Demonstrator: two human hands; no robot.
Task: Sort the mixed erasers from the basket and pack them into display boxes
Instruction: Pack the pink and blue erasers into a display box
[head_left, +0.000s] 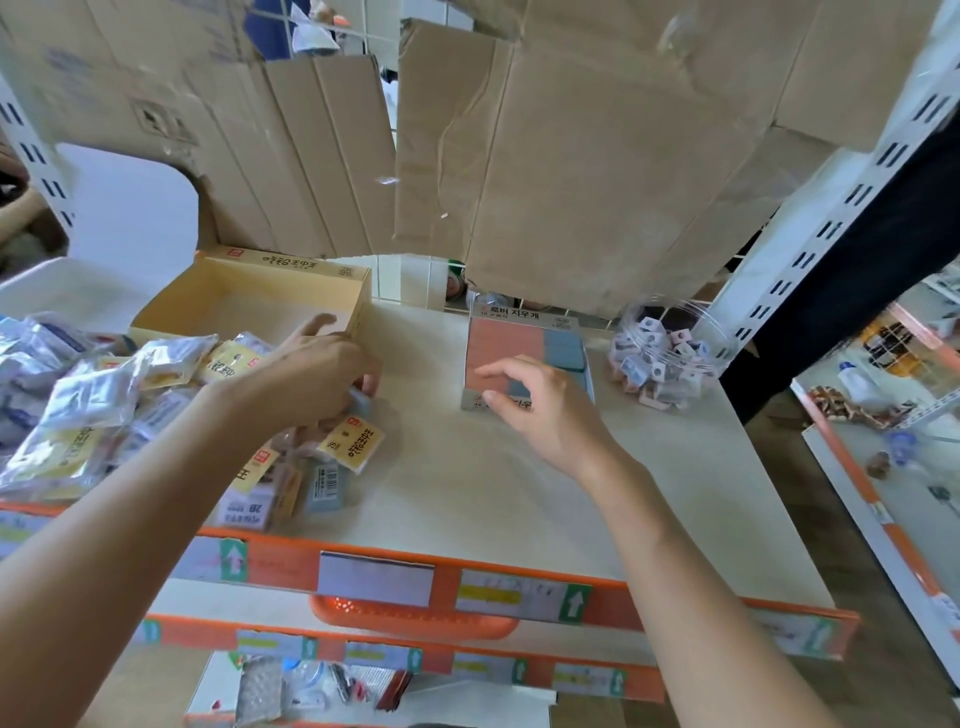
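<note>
A grey display box (524, 317) with rows of pink-and-blue erasers stands mid-shelf. My right hand (540, 405) hovers over its near edge, fingers loosely curled, thumb and forefinger apart, holding nothing that I can see. My left hand (317, 374) reaches into the pile of loose erasers (322, 467) and curls around a blue-and-pink eraser (363, 397), mostly hidden under the fingers. Behind it sits an open yellow display box (249, 306), which looks empty. Packets of wrapped erasers (104, 395) are heaped at the left.
A clear plastic jar (670, 353) of small cube erasers lies at the right of the shelf. Cardboard sheets (571, 156) hang behind. The shelf's orange front rail (447, 577) runs below my arms, with an orange basket (415, 618) under it. A white rack upright (831, 197) rises at the right.
</note>
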